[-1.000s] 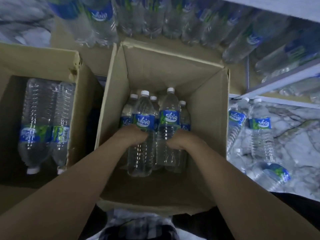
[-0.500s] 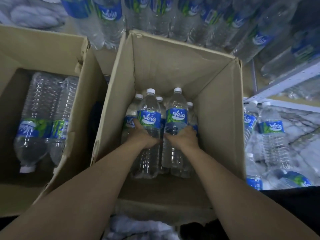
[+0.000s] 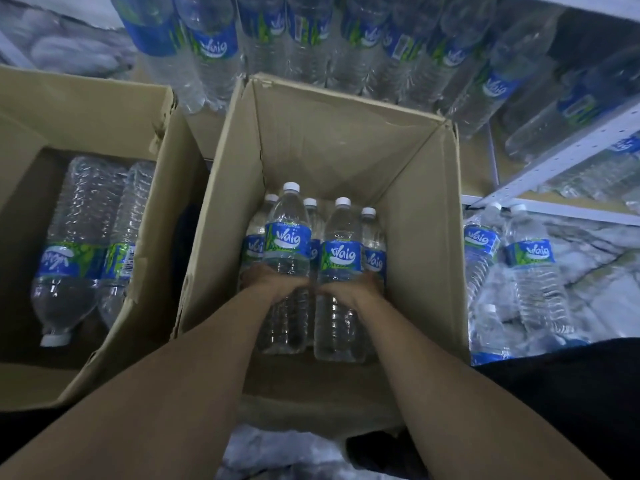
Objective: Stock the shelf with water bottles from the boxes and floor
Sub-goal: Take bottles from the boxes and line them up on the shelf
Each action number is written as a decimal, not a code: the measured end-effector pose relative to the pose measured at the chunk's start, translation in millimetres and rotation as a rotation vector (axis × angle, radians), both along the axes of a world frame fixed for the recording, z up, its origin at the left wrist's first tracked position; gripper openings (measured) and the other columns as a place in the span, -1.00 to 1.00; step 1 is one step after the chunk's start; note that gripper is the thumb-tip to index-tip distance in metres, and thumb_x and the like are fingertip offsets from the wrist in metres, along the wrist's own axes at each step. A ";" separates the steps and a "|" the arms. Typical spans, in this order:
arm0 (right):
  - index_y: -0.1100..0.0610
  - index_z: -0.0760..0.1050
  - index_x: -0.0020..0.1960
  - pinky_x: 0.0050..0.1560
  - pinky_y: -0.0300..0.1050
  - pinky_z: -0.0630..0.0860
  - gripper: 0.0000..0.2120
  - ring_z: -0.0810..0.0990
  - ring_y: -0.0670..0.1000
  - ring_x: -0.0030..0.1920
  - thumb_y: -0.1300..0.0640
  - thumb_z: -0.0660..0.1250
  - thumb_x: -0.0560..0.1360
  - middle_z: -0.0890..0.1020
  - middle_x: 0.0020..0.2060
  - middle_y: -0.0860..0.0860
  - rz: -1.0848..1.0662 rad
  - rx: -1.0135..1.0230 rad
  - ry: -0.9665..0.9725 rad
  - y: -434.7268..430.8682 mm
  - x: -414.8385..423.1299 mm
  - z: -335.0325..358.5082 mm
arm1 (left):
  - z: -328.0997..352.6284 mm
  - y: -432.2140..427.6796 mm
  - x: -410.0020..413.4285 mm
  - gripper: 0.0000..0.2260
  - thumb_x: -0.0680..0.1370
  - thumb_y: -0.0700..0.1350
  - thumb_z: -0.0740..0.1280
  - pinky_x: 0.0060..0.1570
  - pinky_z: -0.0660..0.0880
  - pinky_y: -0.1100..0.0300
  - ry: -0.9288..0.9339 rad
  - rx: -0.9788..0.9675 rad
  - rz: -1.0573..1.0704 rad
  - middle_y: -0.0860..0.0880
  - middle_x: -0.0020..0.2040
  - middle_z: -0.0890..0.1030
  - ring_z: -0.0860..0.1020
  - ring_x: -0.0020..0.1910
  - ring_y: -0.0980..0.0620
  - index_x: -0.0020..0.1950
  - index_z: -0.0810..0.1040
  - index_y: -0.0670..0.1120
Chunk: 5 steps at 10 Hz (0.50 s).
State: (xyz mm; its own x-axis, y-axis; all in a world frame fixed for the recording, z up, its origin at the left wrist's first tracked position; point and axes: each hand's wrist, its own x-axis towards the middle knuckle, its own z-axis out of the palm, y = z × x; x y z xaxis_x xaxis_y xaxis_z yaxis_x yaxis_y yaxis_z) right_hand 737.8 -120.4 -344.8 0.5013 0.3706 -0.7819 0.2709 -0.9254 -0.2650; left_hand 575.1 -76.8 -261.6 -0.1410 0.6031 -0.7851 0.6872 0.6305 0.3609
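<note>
Holding two upright bottles inside the middle box (image 3: 329, 140): left bottle (image 3: 287, 244) clasped in the left grip (image 3: 273, 282), right bottle (image 3: 341, 258) clasped in the right grip (image 3: 349, 287), both just under the labels. Loose bottles (image 3: 530, 268) lying on the floor at right, near the shelf (image 3: 568, 147).

floor (image 3: 606, 268): left box (image 3: 86, 109), centre box (image 3: 214, 202), loose bottles (image 3: 533, 271) at right | shelf (image 3: 571, 147): bottle rows (image 3: 311, 36)

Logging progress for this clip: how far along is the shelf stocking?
Done: bottles line the shelf. In hand: left hand and right hand each hold a bottle in the middle box. Left: three more behind them, two lying in the left box, several on the floor.
</note>
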 end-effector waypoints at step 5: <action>0.07 0.63 0.07 0.01 -0.06 0.66 -0.21 0.70 -0.06 -0.10 -0.17 0.59 -0.13 0.72 -0.07 -0.04 -0.099 0.409 0.115 -22.7 -14.2 118.8 | 35.2 -10.5 -6.1 -0.26 -0.05 0.07 0.63 -0.06 0.63 0.11 -0.257 0.284 0.173 0.03 -0.01 0.64 0.64 -0.08 0.04 0.11 0.54 0.03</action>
